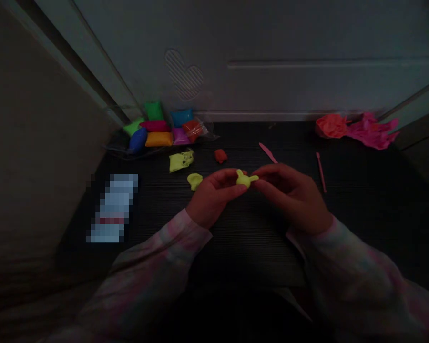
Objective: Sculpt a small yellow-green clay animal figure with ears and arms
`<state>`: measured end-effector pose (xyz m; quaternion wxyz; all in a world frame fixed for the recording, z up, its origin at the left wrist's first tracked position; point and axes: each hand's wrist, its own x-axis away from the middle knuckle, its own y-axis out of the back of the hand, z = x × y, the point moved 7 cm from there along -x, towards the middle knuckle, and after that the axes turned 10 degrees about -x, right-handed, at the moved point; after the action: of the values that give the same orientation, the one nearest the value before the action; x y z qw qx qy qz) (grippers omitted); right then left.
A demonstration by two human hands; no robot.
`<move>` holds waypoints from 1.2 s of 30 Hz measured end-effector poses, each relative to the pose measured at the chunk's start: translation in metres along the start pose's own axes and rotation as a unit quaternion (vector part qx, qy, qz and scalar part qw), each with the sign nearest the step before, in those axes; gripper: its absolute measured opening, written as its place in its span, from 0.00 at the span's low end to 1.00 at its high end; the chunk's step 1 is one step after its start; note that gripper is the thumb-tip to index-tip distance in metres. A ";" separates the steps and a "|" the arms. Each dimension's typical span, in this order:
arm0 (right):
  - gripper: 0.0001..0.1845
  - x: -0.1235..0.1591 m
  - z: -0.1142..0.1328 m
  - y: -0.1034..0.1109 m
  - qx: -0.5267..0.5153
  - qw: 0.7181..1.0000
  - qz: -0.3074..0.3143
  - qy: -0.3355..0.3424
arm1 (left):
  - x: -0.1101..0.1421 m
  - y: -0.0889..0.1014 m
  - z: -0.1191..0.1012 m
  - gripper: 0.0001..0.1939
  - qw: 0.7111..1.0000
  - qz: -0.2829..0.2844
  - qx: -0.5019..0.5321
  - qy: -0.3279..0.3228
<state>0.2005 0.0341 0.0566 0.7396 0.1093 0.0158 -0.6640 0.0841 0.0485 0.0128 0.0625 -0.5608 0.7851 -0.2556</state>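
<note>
A small yellow clay rabbit head (pixel 243 180) with two ears is between my hands over the dark table. My left hand (pixel 214 194) pinches its round part between thumb and fingers. At the tip of the ear on the right, the thumb and forefinger of my right hand (pixel 296 196) close in a pinch. A loose flattened lump of yellow clay (pixel 194 181) lies just beyond my left hand. Farther back rest an opened yellow clay packet (pixel 180 161) and a small red-orange clay lump (pixel 220 156). A pink plastic knife (pixel 268 152) lies beyond my right hand.
A clear bag of several coloured clay packets (pixel 159 139) sits at the back left. A blurred-out phone-like bright screen (pixel 113 208) lies at left. To the right are a thin pink modelling tool (pixel 321 172) and crumpled orange and pink material (pixel 372 131). A pale panel (pixel 289 90) stands behind the table.
</note>
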 end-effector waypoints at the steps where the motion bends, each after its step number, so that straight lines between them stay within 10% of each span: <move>1: 0.07 -0.001 -0.001 0.000 -0.016 1.000 -0.007 -0.011 | 0.000 0.001 -0.001 0.12 1.000 -0.004 -0.009 -0.006; 36: 0.07 0.004 -0.022 -0.004 -0.161 0.980 -0.068 -0.091 | 0.003 0.001 -0.010 0.13 0.987 -0.006 -0.129 -0.092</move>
<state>0.2000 0.0342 0.0335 0.6987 -0.0728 0.0627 -0.7090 0.0786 0.0491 0.0219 0.0602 -0.5899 0.7991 -0.0994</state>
